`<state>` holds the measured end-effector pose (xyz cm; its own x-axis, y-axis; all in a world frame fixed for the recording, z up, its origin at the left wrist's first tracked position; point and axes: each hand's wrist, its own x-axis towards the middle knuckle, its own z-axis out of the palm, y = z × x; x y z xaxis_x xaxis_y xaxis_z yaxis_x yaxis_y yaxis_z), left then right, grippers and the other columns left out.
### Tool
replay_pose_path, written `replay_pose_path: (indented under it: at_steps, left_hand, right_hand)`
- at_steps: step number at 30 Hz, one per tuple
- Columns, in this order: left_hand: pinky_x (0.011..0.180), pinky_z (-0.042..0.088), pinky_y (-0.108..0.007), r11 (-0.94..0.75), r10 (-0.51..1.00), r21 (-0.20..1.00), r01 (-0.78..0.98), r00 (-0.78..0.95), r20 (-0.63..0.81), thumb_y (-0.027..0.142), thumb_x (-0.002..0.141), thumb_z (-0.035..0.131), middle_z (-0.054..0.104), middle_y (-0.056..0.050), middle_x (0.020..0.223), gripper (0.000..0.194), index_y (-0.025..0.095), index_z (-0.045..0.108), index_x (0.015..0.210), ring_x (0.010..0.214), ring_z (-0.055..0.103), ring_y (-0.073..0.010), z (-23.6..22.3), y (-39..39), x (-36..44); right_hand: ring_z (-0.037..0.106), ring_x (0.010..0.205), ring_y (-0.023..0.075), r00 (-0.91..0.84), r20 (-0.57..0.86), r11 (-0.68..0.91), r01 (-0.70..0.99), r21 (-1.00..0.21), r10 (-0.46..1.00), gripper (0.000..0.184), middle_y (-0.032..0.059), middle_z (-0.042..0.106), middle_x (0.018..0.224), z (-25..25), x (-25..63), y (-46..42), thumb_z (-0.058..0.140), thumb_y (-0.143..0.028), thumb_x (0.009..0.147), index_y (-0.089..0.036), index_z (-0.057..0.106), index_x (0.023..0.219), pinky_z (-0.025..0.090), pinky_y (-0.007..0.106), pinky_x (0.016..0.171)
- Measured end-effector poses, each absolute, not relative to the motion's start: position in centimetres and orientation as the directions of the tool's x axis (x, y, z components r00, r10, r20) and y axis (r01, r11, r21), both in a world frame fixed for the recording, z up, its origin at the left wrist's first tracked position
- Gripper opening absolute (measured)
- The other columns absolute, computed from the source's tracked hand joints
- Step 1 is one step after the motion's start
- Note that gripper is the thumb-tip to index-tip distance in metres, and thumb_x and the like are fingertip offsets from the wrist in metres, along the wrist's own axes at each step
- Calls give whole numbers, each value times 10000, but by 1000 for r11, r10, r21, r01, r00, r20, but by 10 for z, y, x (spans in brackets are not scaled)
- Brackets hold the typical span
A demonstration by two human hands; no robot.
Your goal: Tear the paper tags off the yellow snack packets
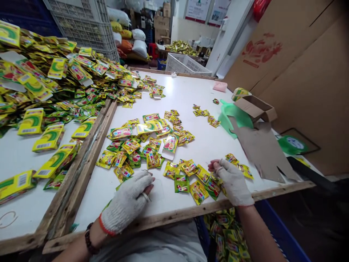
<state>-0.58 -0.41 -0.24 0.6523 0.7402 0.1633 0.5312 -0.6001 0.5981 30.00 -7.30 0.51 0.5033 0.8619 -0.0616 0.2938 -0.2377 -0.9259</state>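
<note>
My left hand (129, 200), in a white knitted glove with bare fingertips, lies low over the white tabletop with its fingers stretched out and loosely bent. Just beyond it is a pile of small yellow and green candy packets (131, 145). On the right, my right hand (230, 180), gloved the same way, has its fingertips drawn together; whether something small is between them is hidden. Beside and partly under that hand lies a loose row of packets (199, 192). Flat yellow boxes with a green curve, one of them a small box (169, 145), rest on the middle pile.
A large heap of boxes and packets (54, 76) rises at left behind a wooden divider (89, 160). At right are a green scoop (236, 118), an open carton (256, 105) and flat cardboard (257, 149). Below the edge, a blue crate (280, 233) holds packets.
</note>
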Motion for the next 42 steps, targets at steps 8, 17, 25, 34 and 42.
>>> replay_pose_path:
  at_steps: [8, 17, 25, 34, 42]
  left_hand:
    - [754, 457, -279, -601, 745, 434, 671, 667, 0, 73, 749, 433, 587, -61, 998, 260, 208, 557, 934, 901, 574, -192, 4, 23, 67]
    - [676, 435, -302, -625, 744, 308, 717, 667, -43, 174, 745, 529, 611, -67, 892, 148, 204, 592, 875, 834, 576, -224, 5, 34, 65]
    - [727, 422, -341, -563, 823, 300, 770, 558, 111, 313, 840, 474, 593, -79, 964, 152, 211, 578, 886, 884, 554, -244, 23, 15, 46]
    - [619, 419, -309, -482, 792, 538, 692, 607, -71, 214, 723, 535, 605, -60, 843, 94, 203, 543, 816, 801, 582, -239, -11, 12, 108]
    - [545, 425, -208, 112, 882, 977, 179, 435, -181, 214, 725, 563, 499, 32, 647, 172, 182, 419, 637, 599, 495, -105, -15, 0, 84]
  right_hand:
    - [581, 905, 247, 299, 95, -247, 899, -363, 950, 239, 109, 634, 969, 0, 261, -40, 485, -325, 836, -172, 663, 884, 439, 350, 802]
    - [536, 865, 224, 245, 156, -209, 954, -217, 957, 121, 63, 601, 903, -10, 260, -43, 590, -303, 770, -191, 602, 817, 387, 298, 751]
    - [584, 719, 207, 378, 119, -249, 782, -571, 918, 112, 29, 632, 767, -12, 265, -58, 469, -317, 813, -223, 530, 803, 414, 290, 644]
    - [591, 662, 195, 447, -112, -323, 430, -843, 887, 197, 15, 623, 712, -7, 265, -79, 511, -388, 799, -198, 561, 805, 472, 285, 591]
    - [487, 503, 119, 316, -212, -299, 260, -918, 925, 271, -35, 544, 559, 1, 247, -83, 555, -443, 802, -172, 565, 800, 390, 220, 485]
